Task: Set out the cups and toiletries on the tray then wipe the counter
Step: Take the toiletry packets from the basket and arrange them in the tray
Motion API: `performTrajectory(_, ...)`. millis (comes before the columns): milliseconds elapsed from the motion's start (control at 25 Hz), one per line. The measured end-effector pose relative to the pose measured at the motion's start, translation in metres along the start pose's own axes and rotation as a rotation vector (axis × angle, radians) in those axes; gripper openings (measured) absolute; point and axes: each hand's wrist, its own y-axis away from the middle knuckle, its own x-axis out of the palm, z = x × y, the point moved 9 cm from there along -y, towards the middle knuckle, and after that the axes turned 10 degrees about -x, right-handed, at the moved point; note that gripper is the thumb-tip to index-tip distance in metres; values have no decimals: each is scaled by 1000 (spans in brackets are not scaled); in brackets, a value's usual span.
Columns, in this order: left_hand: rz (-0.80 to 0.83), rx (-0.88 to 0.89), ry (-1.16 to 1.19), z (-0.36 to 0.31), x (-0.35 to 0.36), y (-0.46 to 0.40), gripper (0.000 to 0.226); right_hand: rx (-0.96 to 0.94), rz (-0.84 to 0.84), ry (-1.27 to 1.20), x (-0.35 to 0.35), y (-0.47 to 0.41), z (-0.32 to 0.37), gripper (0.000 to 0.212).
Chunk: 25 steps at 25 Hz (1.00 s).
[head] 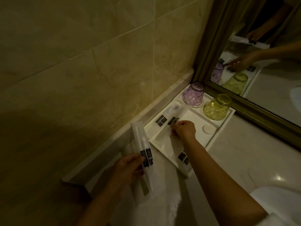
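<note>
Dim tiled bathroom corner: we stock the white tray [225, 123] at frame centre.
Our right hand [184, 130] pinches a packet [172, 141] lying diagonally there; left hand [128, 168] grips a wrapped toothbrush [141, 144], lower left.

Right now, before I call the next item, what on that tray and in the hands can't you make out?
- Head view, dim: the print on the dark labels of the sachets in the tray is too small to read.
- Right hand covers part of the sachet it pinches.
- Left hand grips a wrapped packet; its contents are blurred.
- The sink is cut off by the frame edge.
</note>
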Motion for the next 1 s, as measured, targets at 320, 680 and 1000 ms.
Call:
performTrajectory(320, 22, -4, 0, -5, 7, 0, 20, -637, -26, 871, -5, 20, 36, 58)
performTrajectory(680, 71, -28, -117, -5, 19, -18, 17, -412, 441, 121, 17, 75, 36, 18)
performTrajectory(1000, 114, 211, -368, -51, 70, -37, 21, -91, 89, -160, -47, 36, 23, 13)
